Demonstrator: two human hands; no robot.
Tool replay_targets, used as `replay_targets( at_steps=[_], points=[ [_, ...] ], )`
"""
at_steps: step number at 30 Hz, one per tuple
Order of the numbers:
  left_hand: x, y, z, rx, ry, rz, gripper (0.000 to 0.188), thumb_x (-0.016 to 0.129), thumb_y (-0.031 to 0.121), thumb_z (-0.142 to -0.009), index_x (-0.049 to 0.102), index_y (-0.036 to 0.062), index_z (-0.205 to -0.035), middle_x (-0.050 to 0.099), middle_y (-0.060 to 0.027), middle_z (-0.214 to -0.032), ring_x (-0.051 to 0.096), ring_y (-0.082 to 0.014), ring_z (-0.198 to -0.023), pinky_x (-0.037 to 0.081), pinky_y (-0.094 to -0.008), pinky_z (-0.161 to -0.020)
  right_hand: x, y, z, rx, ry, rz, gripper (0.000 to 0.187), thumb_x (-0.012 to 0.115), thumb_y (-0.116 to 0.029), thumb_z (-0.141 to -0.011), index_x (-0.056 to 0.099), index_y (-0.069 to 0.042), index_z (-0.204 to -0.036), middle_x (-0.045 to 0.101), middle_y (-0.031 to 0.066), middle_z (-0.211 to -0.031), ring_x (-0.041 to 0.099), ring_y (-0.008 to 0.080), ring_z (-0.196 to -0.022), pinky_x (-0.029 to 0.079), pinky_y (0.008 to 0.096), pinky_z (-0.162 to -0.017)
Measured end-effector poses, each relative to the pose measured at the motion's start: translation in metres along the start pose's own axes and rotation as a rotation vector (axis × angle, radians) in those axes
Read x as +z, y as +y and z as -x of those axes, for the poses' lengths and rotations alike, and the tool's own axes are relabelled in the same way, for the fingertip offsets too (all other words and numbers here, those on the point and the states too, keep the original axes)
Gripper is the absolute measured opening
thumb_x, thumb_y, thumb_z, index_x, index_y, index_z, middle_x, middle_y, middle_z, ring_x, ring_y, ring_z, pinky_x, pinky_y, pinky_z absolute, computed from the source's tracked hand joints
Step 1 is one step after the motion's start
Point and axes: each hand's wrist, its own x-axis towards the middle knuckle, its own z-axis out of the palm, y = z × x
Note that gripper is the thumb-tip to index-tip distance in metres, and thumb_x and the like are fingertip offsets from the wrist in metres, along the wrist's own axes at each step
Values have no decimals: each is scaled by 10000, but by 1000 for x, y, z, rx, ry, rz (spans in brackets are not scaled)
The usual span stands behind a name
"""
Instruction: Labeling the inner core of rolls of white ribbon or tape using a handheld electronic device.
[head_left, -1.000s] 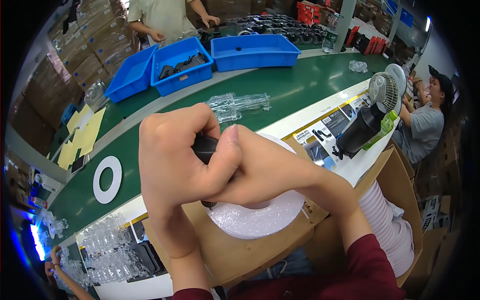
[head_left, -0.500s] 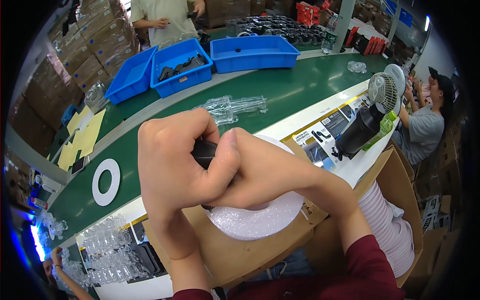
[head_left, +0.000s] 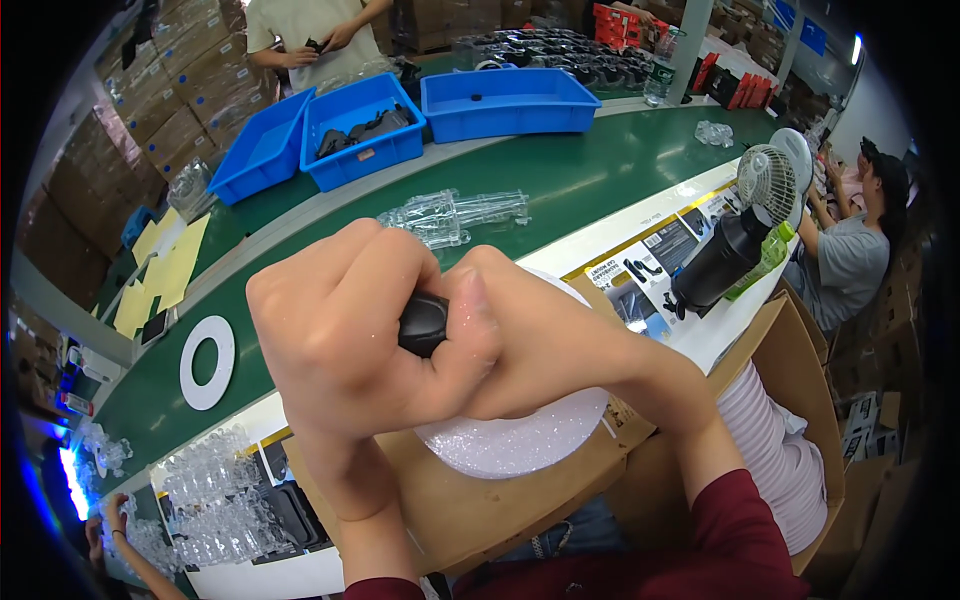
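Note:
My left hand [head_left: 335, 325] and my right hand [head_left: 520, 340] are closed together in front of me, fingers curled tightly. Between them pokes the rounded end of a black, smooth part [head_left: 423, 325]; my fingers hide the rest, so its kind cannot be told. Just under the hands lies a white, glittery foam ring [head_left: 515, 445], partly covered by them. It rests over a brown cardboard box [head_left: 440, 520]. A second white ring [head_left: 208, 363] lies flat on the green belt [head_left: 270, 300] to the left. Beyond my hands sit clear plastic trays [head_left: 455, 215].
Blue bins [head_left: 510, 105] line the far side, where a person [head_left: 310, 40] stands. A black portable fan [head_left: 725, 255] and a green bottle [head_left: 765, 260] stand at right. Stacked white rings [head_left: 775, 450] fill a carton there. Clear plastic pieces [head_left: 215, 500] lie at lower left.
My clasped hands have turned and shifted slightly left, showing more of the black part's end. The person across has brought both hands together around a small dark thing.

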Motion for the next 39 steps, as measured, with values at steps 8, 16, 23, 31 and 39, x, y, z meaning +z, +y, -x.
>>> replay_targets(
  at_steps=[8, 16, 23, 31, 39],
  points=[
    [1, -2, 1, 15, -31, 0, 248, 700, 200, -692, 532, 33, -619, 462, -78, -549, 444, -228, -451, 334, -310, -451, 1, 4, 1, 20, -6, -2, 154, 689, -61, -696, 581, 42, -728, 620, 162, -630, 597, 255, -574, 481, 364, -547],
    [5, -5, 1, 3, -45, 43, 222, 678, 178, -668, 527, 25, -613, 458, -81, -543, 441, -228, -445, 335, -309, -447, 2, 2, 4, -72, 121, 85, 141, 643, -56, -699, 567, 60, -679, 606, 235, -598, 631, 391, -553, 509, 419, -546],
    [8, -2, -1, -7, -55, 39, 220, 676, 184, -658, 530, 26, -612, 461, -83, -541, 441, -229, -443, 335, -313, -446, -5, 0, 5, 28, 42, 52, 140, 636, -54, -681, 566, 61, -644, 607, 247, -607, 631, 411, -569, 508, 432, -543],
    [14, 14, -15, -82, -93, 74, 272, 699, 257, -726, 577, 14, -713, 509, -87, -623, 489, -207, -528, 368, -304, -510, -24, -3, 12, 19, -1, 20, 198, 691, -131, -719, 600, 43, -694, 623, 241, -633, 640, 423, -605, 513, 439, -566],
    [36, 17, -27, -186, -82, 303, 700, 639, 513, -900, 569, -39, -1325, 669, -135, -1057, 652, -229, -978, 487, -332, -934, -72, -2, 25, 53, 235, 123, 220, 768, -118, -794, 695, 9, -958, 708, 70, -764, 647, 102, -714, 524, 311, -638]
  ],
)
